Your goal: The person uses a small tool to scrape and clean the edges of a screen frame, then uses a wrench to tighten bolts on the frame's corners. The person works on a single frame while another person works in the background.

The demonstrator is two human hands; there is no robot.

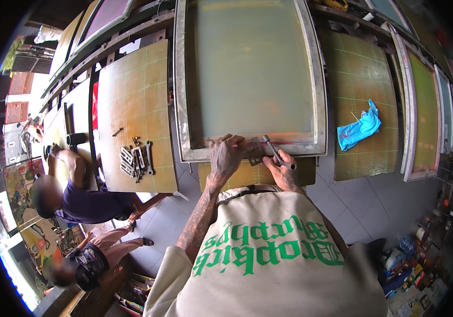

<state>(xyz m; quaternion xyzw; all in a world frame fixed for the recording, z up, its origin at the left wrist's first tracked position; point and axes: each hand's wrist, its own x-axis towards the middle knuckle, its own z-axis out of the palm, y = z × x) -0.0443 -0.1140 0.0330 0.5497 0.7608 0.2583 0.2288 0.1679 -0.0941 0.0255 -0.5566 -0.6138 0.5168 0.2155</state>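
A large screen-printing frame (183, 105) with a metal rim lies in front of me, its greenish mesh (255, 68) stretched inside. At its near edge, my left hand (225, 158) is closed with curled fingers; what they hold is hidden under them. Beside those fingers, a flat metal bracket (254, 152) sits against the rim. My right hand (282, 171) grips a metal socket wrench (276, 150), which slants up from the palm toward the bracket.
On the left board (136, 90) lie several metal brackets (127, 161), bolts and a spanner (149, 158). A blue cloth (360, 127) rests on the right board (364, 68). More frames (422, 105) stand at right. Two people (97, 201) are at lower left; cluttered supplies (406, 264) sit lower right.
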